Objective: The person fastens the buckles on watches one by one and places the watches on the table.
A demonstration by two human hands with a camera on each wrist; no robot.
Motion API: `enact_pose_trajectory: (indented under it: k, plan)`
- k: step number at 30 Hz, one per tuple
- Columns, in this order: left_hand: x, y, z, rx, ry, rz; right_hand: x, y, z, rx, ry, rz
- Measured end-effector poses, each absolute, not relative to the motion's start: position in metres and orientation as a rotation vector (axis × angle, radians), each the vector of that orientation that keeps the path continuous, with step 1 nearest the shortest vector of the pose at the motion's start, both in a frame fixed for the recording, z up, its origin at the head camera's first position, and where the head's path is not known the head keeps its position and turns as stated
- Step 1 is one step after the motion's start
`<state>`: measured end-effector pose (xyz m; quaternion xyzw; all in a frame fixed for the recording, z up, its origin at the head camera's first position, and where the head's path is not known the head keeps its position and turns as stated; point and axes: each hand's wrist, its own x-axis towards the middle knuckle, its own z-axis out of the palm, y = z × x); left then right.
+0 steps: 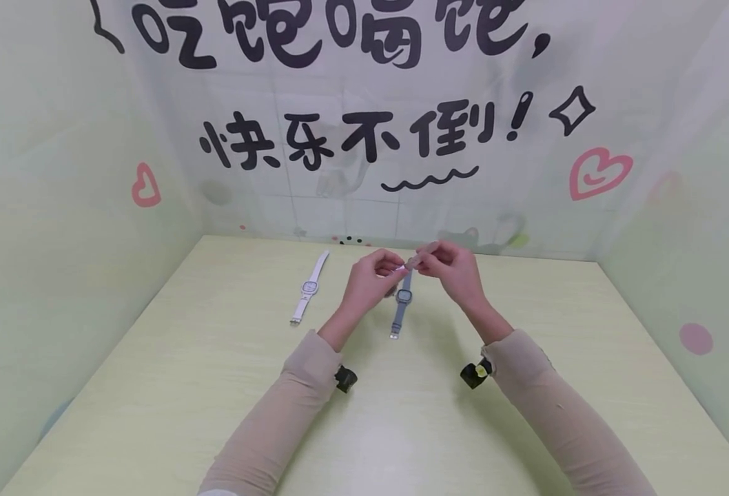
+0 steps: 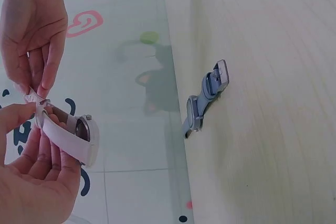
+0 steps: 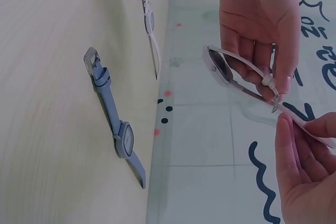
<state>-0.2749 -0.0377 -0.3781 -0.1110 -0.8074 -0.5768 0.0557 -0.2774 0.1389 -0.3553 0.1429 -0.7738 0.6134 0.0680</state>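
Both hands are raised over the far part of the table, working on one pale pinkish-white wristwatch [image 3: 219, 65]. The left hand [image 1: 369, 279] holds the strap at its buckle end, fingers and thumb pinching near the metal buckle. Between thumb and fingers, the right hand [image 1: 454, 272] pinches the strap's free end. In the right wrist view the free end passes at the buckle; whether it is fastened is unclear. The strap bends into a loop, its case hanging on the left hand's side. A blue-grey wristwatch [image 1: 404, 296] lies on the table below the hands.
To the left, a white wristwatch [image 1: 309, 288] lies stretched out on the pale wooden table [image 1: 185, 386]. Behind the table's back edge hangs a printed sheet [image 1: 340, 213] with black lettering, and similar sheets close off both sides. A small black camera sits at each wrist.
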Motion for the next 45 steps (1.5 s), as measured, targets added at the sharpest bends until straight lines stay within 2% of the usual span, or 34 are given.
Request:
enact_pose_trajectory:
  k: [5,25,45]
  plan:
    - [-0.277,-0.037,-0.379,-0.315,-2.413,-1.866,-0.276,0.14,-0.355,0.434,-2.309,1.877]
    - [-0.276,-0.028,-0.377,-0.281,-2.368,-1.842,-0.27,0.142,-0.355,0.507,-2.314,1.757]
    - [-0.273,-0.032,-0.377,-0.259,-2.391,-1.789,-0.264,0.136,-0.357,0.581,-2.392,1.406]
